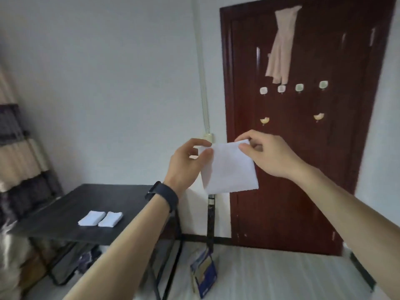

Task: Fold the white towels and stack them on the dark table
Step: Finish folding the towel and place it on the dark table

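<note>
I hold a white towel up in the air in front of a dark red door. My left hand pinches its upper left corner and my right hand pinches its upper right corner. The towel hangs down from both hands as a small rectangle with a fold along its left side. Lower left stands the dark table. On it lie two folded white towels side by side, one to the left of the other, touching or nearly so.
The dark red door carries hooks and a hanging beige cloth. A blue box stands on the floor right of the table's black frame. Dark and beige fabric is piled at the far left. A pale surface spreads below my right arm.
</note>
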`<state>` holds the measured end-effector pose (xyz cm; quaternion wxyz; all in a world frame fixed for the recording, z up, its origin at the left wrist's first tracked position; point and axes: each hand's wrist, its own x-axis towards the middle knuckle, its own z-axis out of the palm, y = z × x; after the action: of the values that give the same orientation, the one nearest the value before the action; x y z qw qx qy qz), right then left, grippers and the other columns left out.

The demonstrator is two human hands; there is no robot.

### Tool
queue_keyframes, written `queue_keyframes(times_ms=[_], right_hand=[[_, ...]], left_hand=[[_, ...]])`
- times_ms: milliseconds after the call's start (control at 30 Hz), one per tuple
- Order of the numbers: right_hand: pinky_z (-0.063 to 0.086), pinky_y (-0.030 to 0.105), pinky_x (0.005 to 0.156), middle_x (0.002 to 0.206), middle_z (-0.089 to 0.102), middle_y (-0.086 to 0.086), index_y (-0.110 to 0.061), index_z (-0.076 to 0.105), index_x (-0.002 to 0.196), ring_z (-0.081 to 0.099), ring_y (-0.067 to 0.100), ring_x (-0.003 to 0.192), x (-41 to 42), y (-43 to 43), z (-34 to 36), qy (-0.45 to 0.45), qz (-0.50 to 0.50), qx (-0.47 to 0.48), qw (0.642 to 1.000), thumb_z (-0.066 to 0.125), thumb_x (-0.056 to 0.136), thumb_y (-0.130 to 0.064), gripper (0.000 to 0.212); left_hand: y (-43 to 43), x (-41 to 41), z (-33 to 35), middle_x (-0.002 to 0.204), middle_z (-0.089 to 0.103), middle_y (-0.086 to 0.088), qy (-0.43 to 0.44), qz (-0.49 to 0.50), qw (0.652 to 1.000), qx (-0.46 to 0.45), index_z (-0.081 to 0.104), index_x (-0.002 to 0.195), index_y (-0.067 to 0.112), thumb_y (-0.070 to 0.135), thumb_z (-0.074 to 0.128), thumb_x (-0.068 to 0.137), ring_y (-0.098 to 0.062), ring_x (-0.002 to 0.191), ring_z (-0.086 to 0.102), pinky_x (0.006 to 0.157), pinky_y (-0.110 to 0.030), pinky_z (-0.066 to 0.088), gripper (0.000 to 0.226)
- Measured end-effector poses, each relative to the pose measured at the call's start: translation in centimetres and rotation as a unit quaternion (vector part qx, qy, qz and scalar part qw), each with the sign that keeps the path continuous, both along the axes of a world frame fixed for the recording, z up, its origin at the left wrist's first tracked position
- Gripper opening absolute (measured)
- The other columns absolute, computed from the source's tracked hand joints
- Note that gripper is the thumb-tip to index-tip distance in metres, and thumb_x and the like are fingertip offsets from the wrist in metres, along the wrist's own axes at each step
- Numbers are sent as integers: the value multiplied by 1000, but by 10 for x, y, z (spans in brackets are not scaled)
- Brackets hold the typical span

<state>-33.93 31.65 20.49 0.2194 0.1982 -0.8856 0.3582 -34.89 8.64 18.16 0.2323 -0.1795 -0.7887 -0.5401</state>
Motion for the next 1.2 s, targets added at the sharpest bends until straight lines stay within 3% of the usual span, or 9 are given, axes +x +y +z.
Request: queue_keyframes(times_ms=[100,267,433,600,733,867,967,1100,1200], right_hand=[[37,5,61,73,58,-17,-33,66,102,57,-9,67,-53,-94,-7,6,65,13,998,58,97,-35,10],[36,5,69,86,62,-22,-36,67,117,59,-6,77,-136,-240,-39,-7,164,15,986,55,98,-38,22],[48,24,82,98,70,-14,-28,69,111,63,5,90,-220,-378,-63,-24,248,48,967,52,100,-36,22],[46,19,78,96,67,-16,-27,68,108,62,3,89,-298,-497,-81,-46,289,68,954,54,99,-33,18],[42,13,71,90,65,-19,-29,67,103,60,-4,83,-347,-574,-106,-74,299,84,948,57,97,-32,12],[40,12,67,86,65,-20,-32,67,99,59,-6,80,-390,-641,-148,-116,286,92,947,58,96,-34,9],[41,12,68,91,67,-19,-35,68,101,61,-4,85,-419,-687,-191,-156,253,100,950,58,96,-35,11],[46,15,79,106,68,-17,-31,68,113,62,0,95,-442,-737,-258,-222,201,109,948,55,99,-32,19],[48,20,88,121,66,-12,-27,65,125,61,7,107,-452,-764,-308,-267,167,126,941,53,100,-32,28]], left_hand=[[-94,-20,-12,75,63,15,-17,87,996,5,70,94,39,41,68,87,-15,80,68,75,-38,58,8],[-227,-49,-33,65,59,31,-48,202,978,-18,71,98,35,41,68,88,5,66,60,59,-9,42,12],[-353,-98,-48,71,61,15,-68,291,953,-44,71,92,36,41,71,86,3,67,60,66,-22,50,9],[-462,-156,-64,84,70,0,-103,331,936,-65,68,88,41,42,70,86,-12,75,66,65,-26,56,3],[-541,-201,-94,88,70,9,-140,341,927,-63,68,99,43,42,70,86,-10,85,67,78,-26,54,13],[-615,-249,-136,88,69,10,-188,321,926,-66,73,102,35,39,70,87,-3,81,63,63,-9,45,16],[-670,-289,-179,84,67,14,-226,292,926,-74,73,100,37,40,70,87,-1,79,62,65,-11,45,14],[-727,-334,-243,77,64,18,-282,236,926,-80,74,98,35,39,73,85,6,69,60,63,-11,42,14],[-760,-360,-289,87,69,14,-332,198,918,-85,74,100,36,42,74,83,0,78,63,65,-9,42,18]])
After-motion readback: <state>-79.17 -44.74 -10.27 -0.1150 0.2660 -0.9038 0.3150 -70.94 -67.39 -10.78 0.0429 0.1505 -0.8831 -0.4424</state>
